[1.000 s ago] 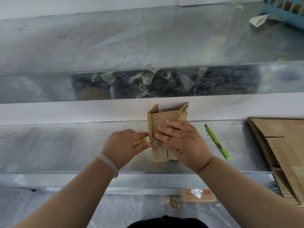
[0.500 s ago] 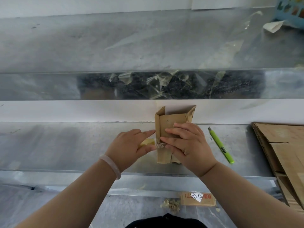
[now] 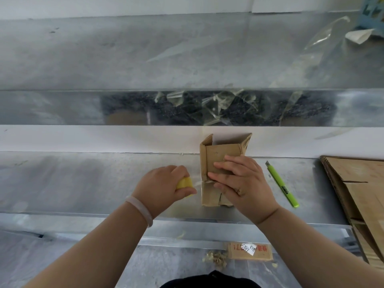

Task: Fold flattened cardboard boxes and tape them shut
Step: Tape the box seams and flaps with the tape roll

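Box [image 3: 220, 152] near bench [image 3: 72, 183] edge — right hand [image 3: 243, 183] presses, left hand [image 3: 160, 183] grips tape [image 3: 184, 182].

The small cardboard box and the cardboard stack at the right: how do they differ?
The small box is folded into shape, far flaps open; the cardboard stack lies flat. The small box is much smaller than the stack's sheets. The right hand presses on the small box while the left hand grips a yellow tape roll beside it; no hand touches the cardboard stack. Both are brown cardboard on the metal table.
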### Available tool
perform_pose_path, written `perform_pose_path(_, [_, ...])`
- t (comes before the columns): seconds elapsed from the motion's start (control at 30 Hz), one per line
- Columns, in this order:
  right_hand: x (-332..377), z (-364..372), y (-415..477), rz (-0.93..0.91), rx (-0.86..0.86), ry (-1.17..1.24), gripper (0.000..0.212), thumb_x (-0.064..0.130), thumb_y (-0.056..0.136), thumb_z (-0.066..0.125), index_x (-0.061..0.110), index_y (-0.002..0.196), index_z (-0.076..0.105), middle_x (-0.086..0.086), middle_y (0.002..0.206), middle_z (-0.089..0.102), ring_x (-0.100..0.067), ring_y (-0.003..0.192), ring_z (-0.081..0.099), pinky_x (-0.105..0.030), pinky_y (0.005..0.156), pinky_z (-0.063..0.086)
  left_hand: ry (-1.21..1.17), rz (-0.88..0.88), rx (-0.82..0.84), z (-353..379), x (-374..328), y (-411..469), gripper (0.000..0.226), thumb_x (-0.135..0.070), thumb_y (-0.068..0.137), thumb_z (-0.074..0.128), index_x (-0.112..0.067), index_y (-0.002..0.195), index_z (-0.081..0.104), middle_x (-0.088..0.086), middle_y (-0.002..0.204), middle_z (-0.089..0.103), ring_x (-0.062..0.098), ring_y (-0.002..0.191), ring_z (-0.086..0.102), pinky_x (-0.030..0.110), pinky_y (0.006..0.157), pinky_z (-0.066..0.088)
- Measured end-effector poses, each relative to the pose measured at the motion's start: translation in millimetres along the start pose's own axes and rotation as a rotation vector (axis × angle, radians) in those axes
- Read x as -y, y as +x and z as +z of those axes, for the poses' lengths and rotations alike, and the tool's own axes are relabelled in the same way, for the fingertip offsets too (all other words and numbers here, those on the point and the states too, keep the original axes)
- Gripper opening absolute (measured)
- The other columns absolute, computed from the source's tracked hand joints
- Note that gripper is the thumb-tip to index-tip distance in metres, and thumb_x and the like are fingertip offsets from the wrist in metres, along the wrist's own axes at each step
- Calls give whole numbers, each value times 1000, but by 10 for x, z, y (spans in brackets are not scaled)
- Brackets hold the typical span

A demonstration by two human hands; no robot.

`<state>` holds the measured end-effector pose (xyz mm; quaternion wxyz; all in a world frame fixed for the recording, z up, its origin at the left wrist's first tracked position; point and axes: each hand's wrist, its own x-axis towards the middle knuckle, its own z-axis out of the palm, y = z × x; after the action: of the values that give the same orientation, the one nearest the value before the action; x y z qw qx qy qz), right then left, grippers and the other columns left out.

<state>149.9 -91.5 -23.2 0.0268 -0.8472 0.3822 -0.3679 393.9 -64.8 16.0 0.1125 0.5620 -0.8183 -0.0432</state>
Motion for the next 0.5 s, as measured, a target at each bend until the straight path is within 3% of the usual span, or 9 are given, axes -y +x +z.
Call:
perform_pose_path(0.13, [25, 32, 0, 5, -10, 6, 26, 44, 95, 56, 33, 109, 75, 11, 119, 68, -18, 121, 56, -44, 107, 38, 53, 63, -109, 81, 82, 39, 58, -74, 78, 38, -26, 91, 68, -9, 82, 65, 15, 67, 63, 29, 57, 49])
perform_pose_path(0.23, [29, 38, -3, 11, -6, 12, 26, 44, 95, 56, 33, 109, 75, 11, 120, 68, -18, 121, 56, -45, 107, 38, 145, 11, 43, 44, 51, 57, 62, -76, 80, 39, -30, 113, 65, -9, 104, 64, 16, 91, 62, 31, 76, 47])
perform_pose_path(0.3, [30, 36, -1, 15, -9, 15, 25, 43, 94, 57, 33, 109, 75, 11, 120, 68, -18, 122, 56, -45, 108, 38, 177, 4, 60, 47, 66, 42, 69, -78, 79, 34, -33, 124, 59, -11, 112, 62, 14, 99, 60, 29, 82, 46])
perform_pose_path(0.4, [21, 25, -9, 25, -13, 18, 25, 42, 93, 58, 33, 109, 75, 11, 120, 68, -18, 122, 55, -46, 107, 38, 82, 30, -13, 50, 78, 5, 85, -84, 76, 17, -30, 121, 64, -10, 101, 67, 12, 86, 64, 28, 73, 51])
perform_pose_path(0.5, [8, 19, -21, 22, -28, 20, 25, 42, 94, 58, 32, 108, 75, 10, 120, 68, -18, 122, 55, -47, 106, 39, -85, 48, -101, 92, 108, -68, 76, -81, 79, 27, -29, 120, 64, -9, 97, 67, 11, 80, 63, 24, 67, 49])
